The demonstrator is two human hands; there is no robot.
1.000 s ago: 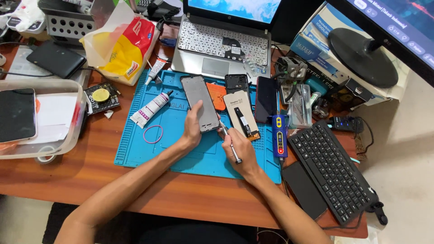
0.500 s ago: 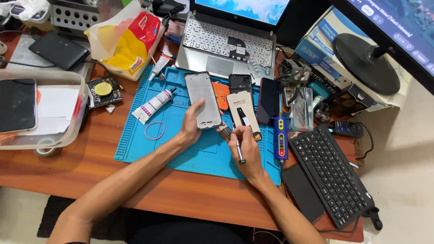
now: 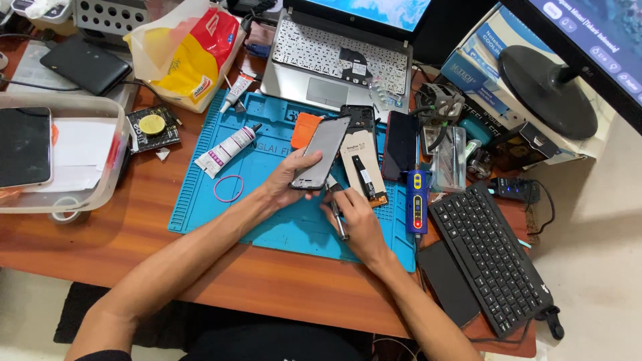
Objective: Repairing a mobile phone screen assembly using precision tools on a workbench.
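Since the earlier frame, the left hand [image 3: 289,184] has tipped the phone screen [image 3: 320,154] further to the right, so its top now leans toward the laptop, and the right hand [image 3: 354,217] has drawn in closer beneath its lower edge. Left fingers wrap around the screen's lower left side, holding it tilted above the blue mat [image 3: 267,220]. Right fingers are closed narrowly on a slim metal tool [image 3: 337,214], whose upper tip sits at the screen's bottom corner; whether it touches cannot be told.

Close to the right of the screen lies a tan parts card [image 3: 364,170] with a dark strip on it, then a dark phone [image 3: 400,146], then a blue electric screwdriver [image 3: 417,200] lying at the mat's right edge. An orange pad [image 3: 305,129] lies just behind the screen, partly hidden by it. To the left on the mat are a white glue tube [image 3: 227,150] and a purple rubber band [image 3: 229,188], well clear of the hands. A black keyboard [image 3: 491,257] lies angled on the counter [image 3: 134,227] to the right, and an open laptop [image 3: 334,63] stands behind the mat. On the far left sits a clear plastic tray [image 3: 100,194], with a yellow and red bag [image 3: 190,57] behind it.
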